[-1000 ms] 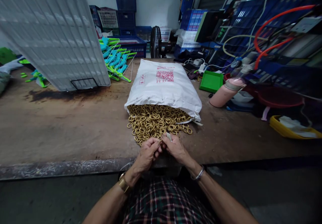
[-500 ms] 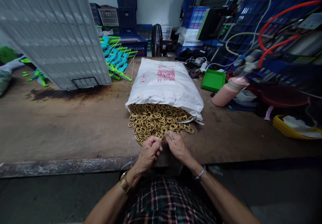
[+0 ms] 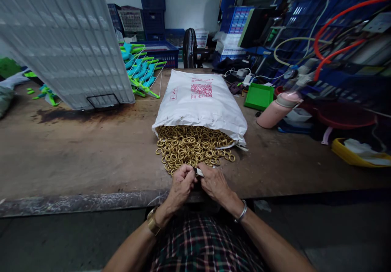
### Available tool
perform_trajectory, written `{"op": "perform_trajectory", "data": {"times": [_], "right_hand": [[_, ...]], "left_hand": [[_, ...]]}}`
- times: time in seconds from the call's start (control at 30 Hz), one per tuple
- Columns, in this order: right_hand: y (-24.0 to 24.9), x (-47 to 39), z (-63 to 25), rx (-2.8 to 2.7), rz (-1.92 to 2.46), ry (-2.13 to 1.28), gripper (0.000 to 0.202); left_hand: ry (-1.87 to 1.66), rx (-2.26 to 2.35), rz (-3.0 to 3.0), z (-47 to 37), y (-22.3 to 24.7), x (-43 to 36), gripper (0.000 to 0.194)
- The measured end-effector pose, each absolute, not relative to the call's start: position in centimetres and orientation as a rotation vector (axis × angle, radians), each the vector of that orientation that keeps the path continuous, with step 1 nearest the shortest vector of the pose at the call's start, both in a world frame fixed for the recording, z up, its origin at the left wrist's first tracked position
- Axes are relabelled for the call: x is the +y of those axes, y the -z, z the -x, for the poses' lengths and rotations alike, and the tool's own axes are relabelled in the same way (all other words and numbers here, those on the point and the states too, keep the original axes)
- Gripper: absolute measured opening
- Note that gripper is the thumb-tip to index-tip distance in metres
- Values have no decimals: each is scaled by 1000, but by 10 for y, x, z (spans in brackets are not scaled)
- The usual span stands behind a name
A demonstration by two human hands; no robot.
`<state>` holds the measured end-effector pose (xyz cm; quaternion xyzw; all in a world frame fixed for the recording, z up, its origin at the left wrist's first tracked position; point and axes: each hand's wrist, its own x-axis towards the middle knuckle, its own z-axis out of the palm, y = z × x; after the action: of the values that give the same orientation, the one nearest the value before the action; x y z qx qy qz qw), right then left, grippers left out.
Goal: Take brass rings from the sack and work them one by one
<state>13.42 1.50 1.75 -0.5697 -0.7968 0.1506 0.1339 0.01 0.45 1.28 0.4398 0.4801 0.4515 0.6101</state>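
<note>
My right hand is closed around a small flat whitish tool with a dark end, whose exact kind I cannot tell. The tool points left, its dark end meeting the fingertips of my left hand. Those left fingers are pinched together, and whatever they hold is hidden. Just beyond both hands lies a heap of gold-coloured rings. The rings spill from the open mouth of a white woven sack with red print, lying on its side.
A wooden table carries everything. At left stands a tall translucent ribbed panel, with turquoise and green toy bows behind it. To the right are a green tray, a pink bottle and a yellow tray.
The tool in my right hand has turned and now points left, reaching the left fingertips. My left hand stays pinched in nearly the same place. Sack and rings have not moved.
</note>
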Motion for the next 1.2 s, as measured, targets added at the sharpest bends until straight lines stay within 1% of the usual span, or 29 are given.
{"op": "perform_trajectory", "data": {"times": [0.13, 0.23, 0.37, 0.43, 0.5, 0.67, 0.73, 0.8, 0.9, 1.07, 1.13, 1.2], "right_hand": [[-19, 15, -134, -2372, 1636, -486, 23], [-18, 19, -139, -2365, 1706, -497, 21], [-17, 31, -152, -2171, 1834, -474, 15], [-19, 35, -154, -2034, 1806, -512, 14], [-18, 37, -152, -1873, 1718, -663, 20], [-6, 32, -134, -1533, 1423, -1311, 29], [-2, 29, -127, -1462, 1313, -1471, 31], [-3, 27, -122, -1405, 1255, -1548, 28], [-9, 27, -119, -1394, 1258, -1519, 21], [-17, 27, -126, -1590, 1401, -1077, 18], [-17, 26, -128, -1660, 1392, -1023, 18], [-17, 24, -128, -1701, 1373, -1039, 18]], "left_hand": [[-1046, 1099, -1030, 1, -14, 5, 30], [-1027, 1085, -1078, 3, -19, 1, 34], [-937, 990, -1058, 4, -29, -6, 31], [-942, 928, -953, 4, -31, -5, 30], [-984, 863, -826, 4, -30, -2, 28], [-1050, 793, -689, 3, -25, 7, 29], [-1042, 830, -657, 2, -23, 7, 32], [-1025, 873, -630, 2, -23, 7, 34], [-1015, 910, -626, 3, -24, 5, 36], [-1016, 935, -562, 6, -22, 2, 36], [-1007, 929, -541, 6, -20, 1, 34], [-981, 919, -552, 6, -18, -1, 33]]}}
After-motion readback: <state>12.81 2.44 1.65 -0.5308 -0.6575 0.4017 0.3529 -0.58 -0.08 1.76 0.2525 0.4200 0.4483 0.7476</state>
